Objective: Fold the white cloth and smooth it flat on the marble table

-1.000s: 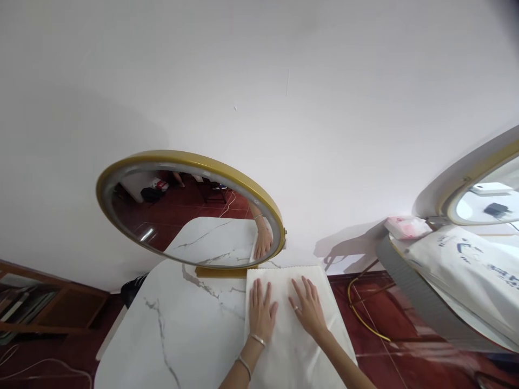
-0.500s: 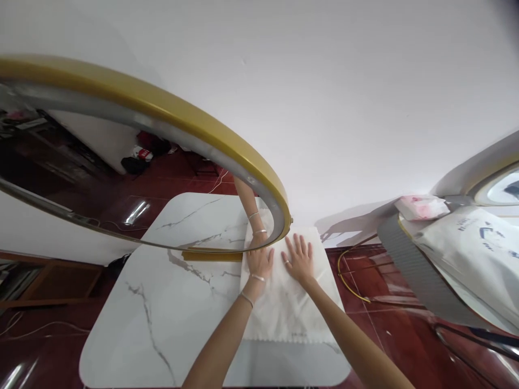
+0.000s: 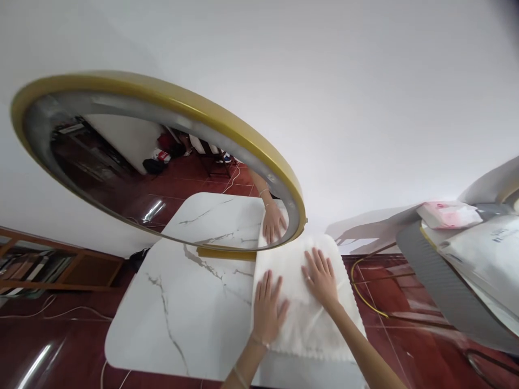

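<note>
Pressing a white cloth (image 3: 310, 324) flat on the marble table (image 3: 182, 313) w/ both hands. It looks mostly done. The cloth is spread in one layer over the table's right side, w/ its far edge up by the far right corner, just beside the mirror's foot. Its scalloped near hem stops a bit short of the table's near edge. The cloth's right side runs to the table's right edge; can't tell if it hangs over. What's left, by my judgement, is faint creases btwn and below the hands, esp. toward the near hem, plus a slight lift along the cloth's left border.

L hand (image 3: 268, 308) lies palm down on the cloth's left part, close to that border. Its fingers are straight and slightly spread, thumb out to the right, w/ a thin bracelet (image 3: 259, 341) at the wrist. R hand (image 3: 322, 278) is palm down further out toward the far right corner, fingers spread a bit wider, ring on one finger. The hands are apart, not touching. Neither pinches or grips anything; it's flat contact only. Both forearms come in from the near edge, the R arm stretched more.

A round gold-rimmed mirror (image 3: 121, 162) stands tilted at the far edge, reflecting one hand on the cloth.
</note>
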### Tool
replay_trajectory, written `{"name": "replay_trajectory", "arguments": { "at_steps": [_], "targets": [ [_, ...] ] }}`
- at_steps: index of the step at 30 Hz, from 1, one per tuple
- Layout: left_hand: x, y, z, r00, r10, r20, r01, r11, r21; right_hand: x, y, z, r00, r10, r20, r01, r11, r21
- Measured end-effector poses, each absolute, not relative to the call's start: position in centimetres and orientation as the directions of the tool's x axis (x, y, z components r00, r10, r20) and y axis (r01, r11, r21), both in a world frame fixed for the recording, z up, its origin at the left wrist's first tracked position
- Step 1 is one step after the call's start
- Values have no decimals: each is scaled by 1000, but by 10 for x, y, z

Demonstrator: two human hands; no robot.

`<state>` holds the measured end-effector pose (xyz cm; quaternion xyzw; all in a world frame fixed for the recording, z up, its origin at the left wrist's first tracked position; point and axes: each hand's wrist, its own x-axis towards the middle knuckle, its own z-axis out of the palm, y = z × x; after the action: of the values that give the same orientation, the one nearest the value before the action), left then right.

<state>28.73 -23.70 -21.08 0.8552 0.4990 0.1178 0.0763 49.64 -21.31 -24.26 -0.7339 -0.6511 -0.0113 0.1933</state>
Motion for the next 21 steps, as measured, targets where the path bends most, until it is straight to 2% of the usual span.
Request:
{"name": "replay_trajectory", "arguments": {
  "at_steps": [3,8,12,15,18,21],
  "targets": [
    [255,-285,-222,482,864,145,847,-502,176,485,-279,-251,87,935,345,970,0,-243],
    [238,-313,-237,462,857,227,863,-493,107,474,-334,-253,107,940,325,975,-34,-220],
    [256,-286,-242,445,872,204,868,-476,143,493,-297,-259,49,914,402,985,23,-173],
    [287,-236,-237,425,884,194,864,-461,205,513,-245,-264,23,904,426,986,51,-161],
    [322,-172,-224,467,866,178,827,-499,260,531,-195,-266,78,936,342,978,-5,-209],
    [343,-125,-216,473,867,154,816,-498,295,546,-160,-266,258,943,208,939,-195,-282]
  ]
}}
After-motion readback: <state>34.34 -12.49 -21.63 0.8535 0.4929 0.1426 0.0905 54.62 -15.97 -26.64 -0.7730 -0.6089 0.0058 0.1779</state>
